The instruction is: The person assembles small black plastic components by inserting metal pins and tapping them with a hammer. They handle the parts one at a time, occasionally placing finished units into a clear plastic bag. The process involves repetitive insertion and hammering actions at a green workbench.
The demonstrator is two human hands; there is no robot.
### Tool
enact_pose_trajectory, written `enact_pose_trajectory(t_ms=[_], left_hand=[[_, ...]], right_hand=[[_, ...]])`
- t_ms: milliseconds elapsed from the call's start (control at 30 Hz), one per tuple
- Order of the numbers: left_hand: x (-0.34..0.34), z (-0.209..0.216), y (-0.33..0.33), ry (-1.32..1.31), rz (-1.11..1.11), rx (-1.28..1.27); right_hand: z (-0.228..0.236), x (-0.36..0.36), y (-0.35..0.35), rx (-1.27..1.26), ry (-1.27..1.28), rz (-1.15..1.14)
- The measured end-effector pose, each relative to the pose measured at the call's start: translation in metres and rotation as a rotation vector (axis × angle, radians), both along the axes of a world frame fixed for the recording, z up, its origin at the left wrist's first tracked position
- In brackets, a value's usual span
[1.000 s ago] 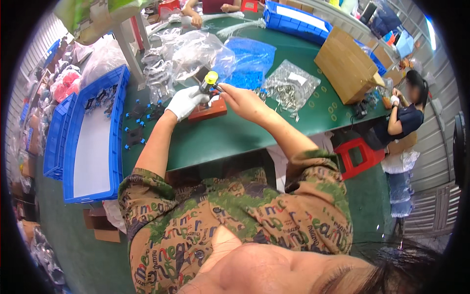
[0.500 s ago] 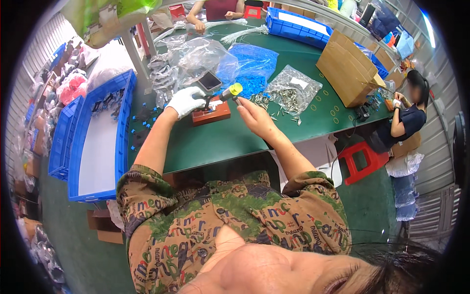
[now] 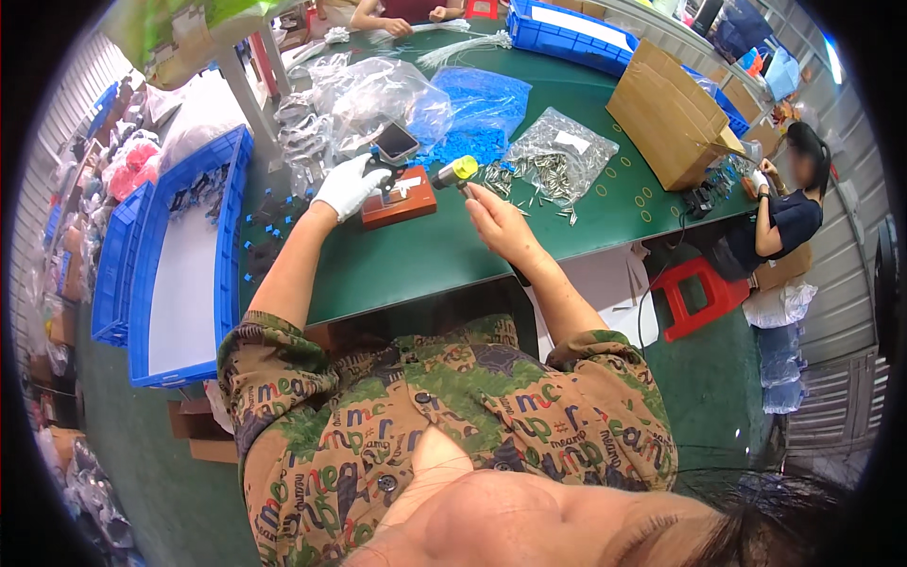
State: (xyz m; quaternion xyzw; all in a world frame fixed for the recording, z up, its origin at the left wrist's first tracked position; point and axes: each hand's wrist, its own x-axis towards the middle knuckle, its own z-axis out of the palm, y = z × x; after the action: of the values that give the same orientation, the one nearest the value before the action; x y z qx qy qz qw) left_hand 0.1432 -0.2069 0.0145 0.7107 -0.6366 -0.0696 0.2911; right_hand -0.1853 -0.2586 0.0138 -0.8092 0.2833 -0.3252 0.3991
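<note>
The right hand [image 3: 499, 219], pinching a yellow-headed mallet [image 3: 457, 172], has swung clear of the wooden block [image 3: 399, 198], which the gloved left hand [image 3: 348, 185] clasps mid-worktop [image 3: 425, 260].

The person wears a short-sleeved shirt [image 3: 444, 416] with green and brown pattern; the left hand [image 3: 348, 185] has a white glove.
</note>
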Motion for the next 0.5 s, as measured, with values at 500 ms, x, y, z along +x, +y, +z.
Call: enact_pose_trajectory(t_ms=[500], left_hand=[[-0.03,-0.003,0.006,0.19,-0.11,-0.023]], right_hand=[[0.045,0.047,-0.009,-0.252,0.001,0.06]])
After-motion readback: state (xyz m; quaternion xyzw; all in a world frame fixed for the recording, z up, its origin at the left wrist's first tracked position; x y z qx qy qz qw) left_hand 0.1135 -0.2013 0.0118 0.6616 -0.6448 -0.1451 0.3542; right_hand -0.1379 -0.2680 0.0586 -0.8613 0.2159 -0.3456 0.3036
